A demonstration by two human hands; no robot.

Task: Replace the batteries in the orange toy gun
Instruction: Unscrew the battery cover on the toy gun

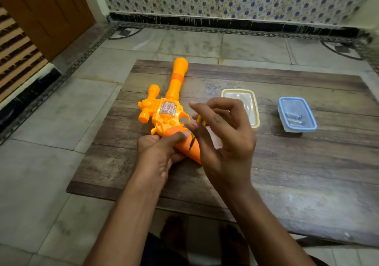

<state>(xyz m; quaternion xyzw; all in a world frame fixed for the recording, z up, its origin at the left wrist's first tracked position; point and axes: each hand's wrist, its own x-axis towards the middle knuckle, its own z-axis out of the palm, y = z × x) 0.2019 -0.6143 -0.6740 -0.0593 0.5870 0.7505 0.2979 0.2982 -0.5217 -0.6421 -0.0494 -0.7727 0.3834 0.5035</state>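
On the wooden table (287, 173), seen from my head camera, the orange toy gun (164, 109) is lying flat with its barrel pointing away. The screwdriver (193, 136) tip could be slipping off the grip, since I am pinching it only lightly. My right hand (223, 134) is pinching the yellow handle with its other fingers fanned, and my left hand (158, 152) is gripping the gun's grip.

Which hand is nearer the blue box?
Right. The right hand, pinching a screwdriver, is left of the blue box; the left hand, holding the toy gun, is farther left.
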